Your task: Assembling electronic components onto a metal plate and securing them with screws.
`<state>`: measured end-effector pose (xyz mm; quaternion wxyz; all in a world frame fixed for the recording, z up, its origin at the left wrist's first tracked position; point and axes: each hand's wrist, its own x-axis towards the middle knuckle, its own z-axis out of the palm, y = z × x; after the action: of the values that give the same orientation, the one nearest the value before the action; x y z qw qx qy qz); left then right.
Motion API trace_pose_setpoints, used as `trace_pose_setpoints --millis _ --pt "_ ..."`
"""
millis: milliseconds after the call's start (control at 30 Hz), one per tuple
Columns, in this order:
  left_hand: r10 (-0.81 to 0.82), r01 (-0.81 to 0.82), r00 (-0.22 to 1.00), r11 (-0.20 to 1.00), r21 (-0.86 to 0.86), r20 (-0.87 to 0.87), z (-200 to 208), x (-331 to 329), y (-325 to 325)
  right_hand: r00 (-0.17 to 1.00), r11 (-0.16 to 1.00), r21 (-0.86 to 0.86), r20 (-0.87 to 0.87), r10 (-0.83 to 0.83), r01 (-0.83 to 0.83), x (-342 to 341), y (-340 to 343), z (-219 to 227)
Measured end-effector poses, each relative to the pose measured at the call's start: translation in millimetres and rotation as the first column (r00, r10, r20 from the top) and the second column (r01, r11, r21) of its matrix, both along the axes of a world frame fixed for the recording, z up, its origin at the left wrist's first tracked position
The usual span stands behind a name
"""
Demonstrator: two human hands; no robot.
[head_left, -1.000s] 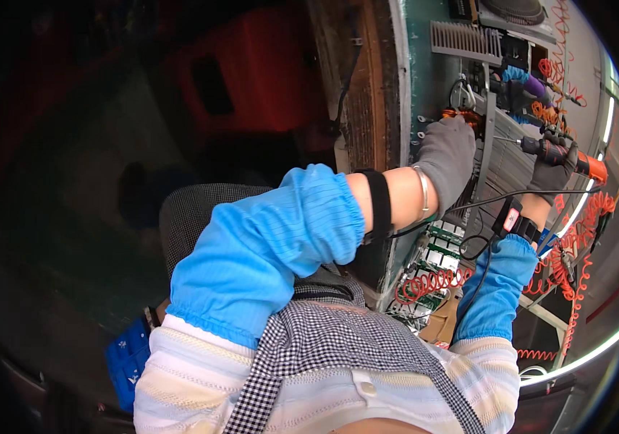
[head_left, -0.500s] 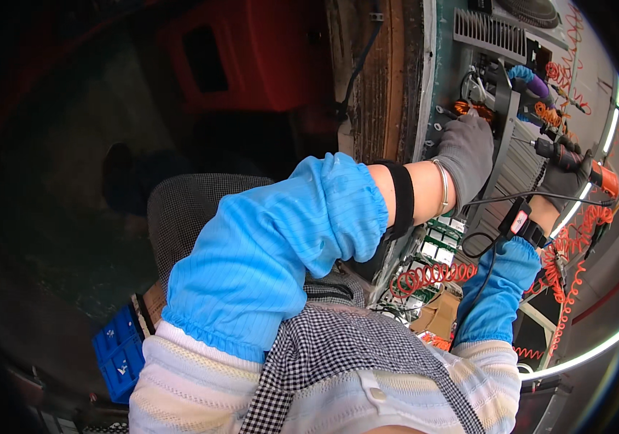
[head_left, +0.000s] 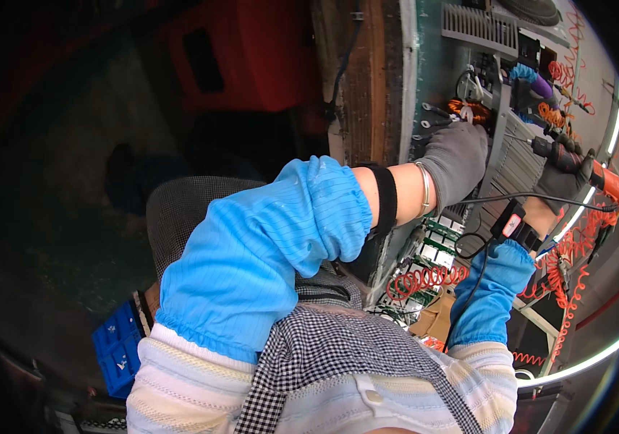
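My left hand [head_left: 458,159], in a grey glove, is bent over the near side of a metal housing [head_left: 499,137]. Its fingers curl inward beside a copper-wound coil [head_left: 470,111]; whatever lies under them is hidden. Dark leads with ring terminals [head_left: 429,124] stick out next to the knuckles. A power screwdriver [head_left: 604,181], dark with an orange end, is gripped in my gloved right hand [head_left: 566,179]. Its thin bit points left toward the housing, above a ribbed grey metal part [head_left: 515,170].
A finned heat sink [head_left: 479,30] lies at the far end of the bench. Green circuit boards [head_left: 436,249] and a cardboard box [head_left: 434,317] sit nearer me. Red coiled hoses [head_left: 425,281] and a black cable [head_left: 526,194] cross the work area. A blue bin [head_left: 117,351] stands lower left.
My left hand has drawn slightly back from the coil and turned, so more of the coil shows. My right hand keeps its hold on the screwdriver. The view has shifted a little.
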<state>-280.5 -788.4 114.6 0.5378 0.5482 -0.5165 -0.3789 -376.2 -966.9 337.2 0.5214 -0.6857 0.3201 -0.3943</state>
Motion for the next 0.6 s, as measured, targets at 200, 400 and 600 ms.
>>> trace_pose_setpoints --millis 200,400,600 --pt "-0.030 0.042 0.983 0.997 -0.065 0.182 19 28 10 0.985 0.988 -0.127 0.140 0.100 -0.082 11 9 -20" --pt "-0.081 0.071 0.974 0.996 0.053 0.213 37 35 15 0.986 0.979 -0.183 0.152 -0.064 0.091 28 34 -33" --pt "0.011 -0.016 0.962 1.000 0.014 0.274 36 26 14 0.981 0.973 -0.194 0.173 -0.092 0.126 32 30 -35"
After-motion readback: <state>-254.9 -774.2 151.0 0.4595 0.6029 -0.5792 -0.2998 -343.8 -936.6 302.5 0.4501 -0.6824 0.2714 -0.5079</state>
